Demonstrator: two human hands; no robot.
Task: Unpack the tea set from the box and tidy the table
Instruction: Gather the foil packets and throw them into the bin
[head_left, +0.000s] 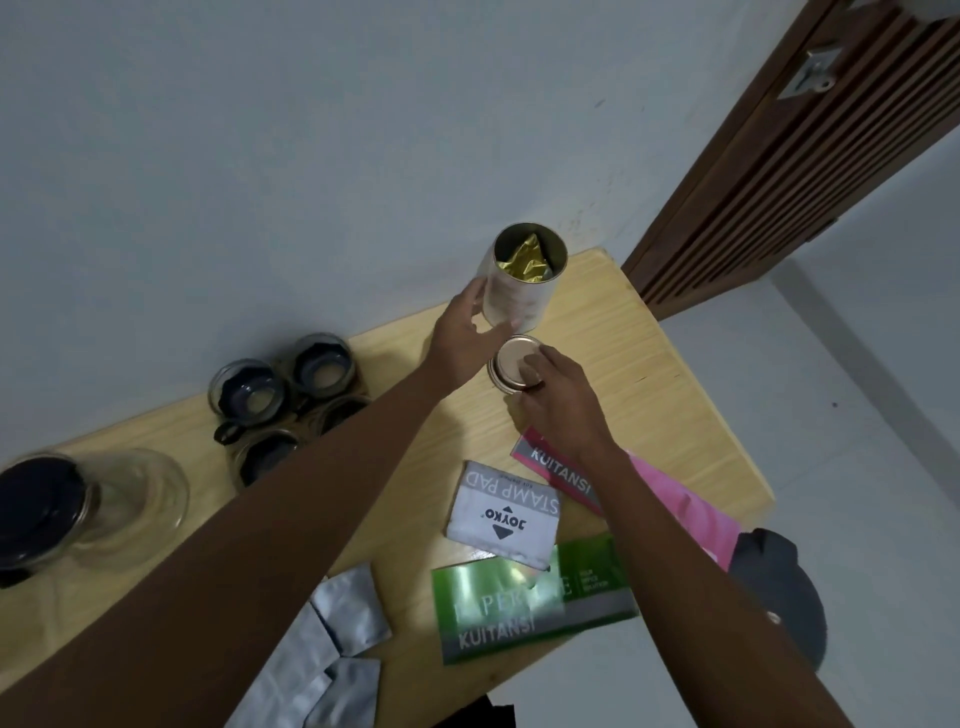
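Tea tin (519, 280) and lid (511, 366) in hands

Near the far corner of the table (649, 364), the left hand (462, 332) grips an open tin (519, 291) holding gold foil (527, 262). The right hand (556, 395) holds the lid (511, 364) just beside it. Glass cups (280, 395) stand along the far edge.

Your two arms are bare all the way up, as far as the picture shows them. You have no sleeves on them. Your left hand (462, 332) has nothing on it: no glove, no ring that shows. Your right hand (558, 395) is bare too. Neither wrist has a watch or a band. Both forearms look long and thin, and they get wider toward the bottom edge of the picture. Your nails are too small and blurry to tell much about.
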